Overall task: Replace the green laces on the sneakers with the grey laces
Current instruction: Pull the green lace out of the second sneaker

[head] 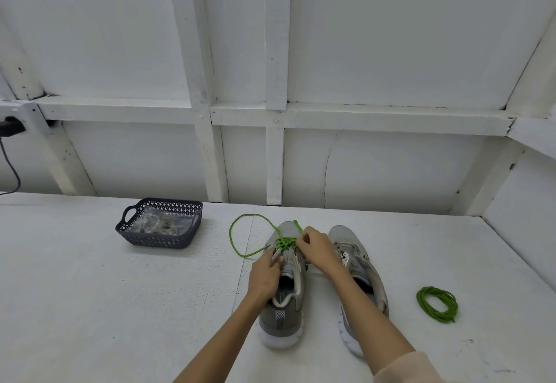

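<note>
We note a white table (90,292) bearing two grey sneakers side by side. The left sneaker (282,301) carries a partly undone green lace (240,232) looping leftward. Our left hand (266,274) pinches its eyelet flap; our right hand (316,247) grips the lace crossings. The right sneaker (358,262) is laceless. A dark basket (129,232) holds bagged laces; a coiled green lace (437,304) lies right.

basket (132,233) contents blur behind clear plastic, can't make them out; right forearm (358,295) covers the right sneaker's (355,250) opening; both arms run off the bottom edge.
</note>
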`<action>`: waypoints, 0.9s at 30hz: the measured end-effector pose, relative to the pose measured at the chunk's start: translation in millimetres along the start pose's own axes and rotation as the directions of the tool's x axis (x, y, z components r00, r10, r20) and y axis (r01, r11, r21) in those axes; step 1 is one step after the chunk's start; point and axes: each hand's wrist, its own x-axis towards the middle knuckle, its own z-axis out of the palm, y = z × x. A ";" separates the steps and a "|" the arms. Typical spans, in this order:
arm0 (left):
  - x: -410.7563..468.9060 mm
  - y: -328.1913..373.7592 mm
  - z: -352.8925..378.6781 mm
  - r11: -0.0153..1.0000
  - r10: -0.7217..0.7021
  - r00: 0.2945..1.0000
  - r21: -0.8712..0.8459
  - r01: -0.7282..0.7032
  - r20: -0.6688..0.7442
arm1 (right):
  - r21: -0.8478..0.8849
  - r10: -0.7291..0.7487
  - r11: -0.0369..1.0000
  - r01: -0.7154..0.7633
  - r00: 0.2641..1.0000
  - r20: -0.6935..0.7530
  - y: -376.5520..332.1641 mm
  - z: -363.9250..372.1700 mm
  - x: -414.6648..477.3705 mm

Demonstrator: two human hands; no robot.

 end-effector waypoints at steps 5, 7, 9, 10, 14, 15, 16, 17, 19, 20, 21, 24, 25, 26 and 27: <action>0.2 -1.7 0.4 1.000 -0.011 1.000 -0.006 0.011 0.001 | 0.056 0.014 0.998 -0.018 0.998 0.064 5.3 -2.7 6.0; 0.1 -1.0 0.7 1.000 -0.010 1.000 -0.004 0.010 0.004 | 0.085 0.047 0.995 -0.051 0.998 0.047 7.0 -0.5 7.8; -0.1 -0.4 0.8 1.000 -0.011 1.000 -0.002 0.011 0.004 | 0.123 0.092 0.988 -0.093 0.996 0.014 6.7 1.3 7.4; 0.1 -0.2 0.8 1.000 -0.015 1.000 -0.002 0.015 0.004 | 0.141 0.101 0.985 -0.101 0.995 0.007 5.1 1.0 5.5; 1.3 -0.9 1.2 1.000 -0.019 1.000 0.008 0.019 -0.001 | 0.228 0.111 0.967 -0.117 0.993 0.040 3.2 -3.1 2.0; 1.2 -0.7 0.9 1.000 -0.020 1.000 0.010 0.020 -0.001 | 0.230 0.103 0.967 -0.114 0.993 0.061 4.2 -3.6 2.9; 1.3 -0.7 0.9 1.000 -0.018 1.000 0.013 0.018 -0.002 | 0.227 0.098 0.968 -0.111 0.993 0.068 3.4 -4.8 2.2; 1.2 -0.6 1.3 1.000 -0.019 1.000 0.016 0.019 -0.001 | 0.241 0.104 0.963 -0.116 0.993 0.061 3.4 -5.2 2.3; 1.1 -0.9 1.6 1.000 -0.019 1.000 0.024 0.019 0.003 | 0.316 0.169 0.935 -0.162 0.986 0.008 4.1 -3.6 2.3; 1.4 -1.1 1.7 0.999 -0.019 1.000 0.027 0.019 0.003 | 0.343 0.207 0.920 -0.189 0.978 -0.018 4.7 -1.1 2.9; 1.3 -1.0 1.6 0.999 -0.020 1.000 0.028 0.020 0.004 | 0.357 0.230 0.912 -0.202 0.973 -0.036 4.4 1.0 3.2; 2.3 -0.8 1.7 0.999 -0.026 1.000 0.021 0.026 0.006 | 0.237 0.195 0.954 -0.181 0.980 -0.038 5.7 4.8 5.6; 2.1 -0.6 1.5 0.999 -0.030 1.000 0.018 0.030 0.008 | 0.195 0.181 0.965 -0.174 0.983 -0.018 7.1 5.1 6.6; 2.1 -0.6 1.4 0.999 -0.031 0.999 0.016 0.031 0.009 | 0.184 0.182 0.967 -0.178 0.983 -0.003 8.5 5.6 8.5; 2.0 -0.6 1.6 0.999 -0.032 0.999 0.014 0.031 0.012 | 0.191 0.184 0.966 -0.177 0.983 -0.018 7.6 5.4 8.6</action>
